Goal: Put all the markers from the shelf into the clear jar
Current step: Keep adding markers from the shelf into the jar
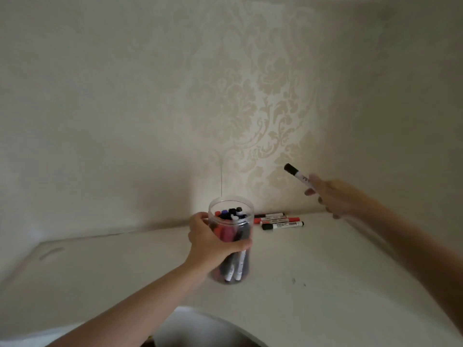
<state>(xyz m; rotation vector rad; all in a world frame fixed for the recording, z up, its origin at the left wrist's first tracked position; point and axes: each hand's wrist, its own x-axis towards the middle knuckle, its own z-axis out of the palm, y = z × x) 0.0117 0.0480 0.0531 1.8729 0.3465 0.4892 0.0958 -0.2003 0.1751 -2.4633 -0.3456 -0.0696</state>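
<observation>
Currently left hand (210,240) grips clear jar (231,242) on shelf (325,271); right hand (335,196) pinches black-capped marker (299,177), loose markers (279,221) lying below it

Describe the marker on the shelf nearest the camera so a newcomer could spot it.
On the white shelf, right of the clear jar, a few markers lie against the wall. The black-capped marker is the front one, its cap pointing left toward the jar; red-capped markers lie behind.

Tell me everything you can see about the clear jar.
The clear jar is a transparent, plastic-looking cylinder with no lid on. It stands about upright on the white shelf, gripped around its middle by the left hand. Inside are markers standing on end, with black, blue and red caps and white barrels showing through the wall.
</observation>
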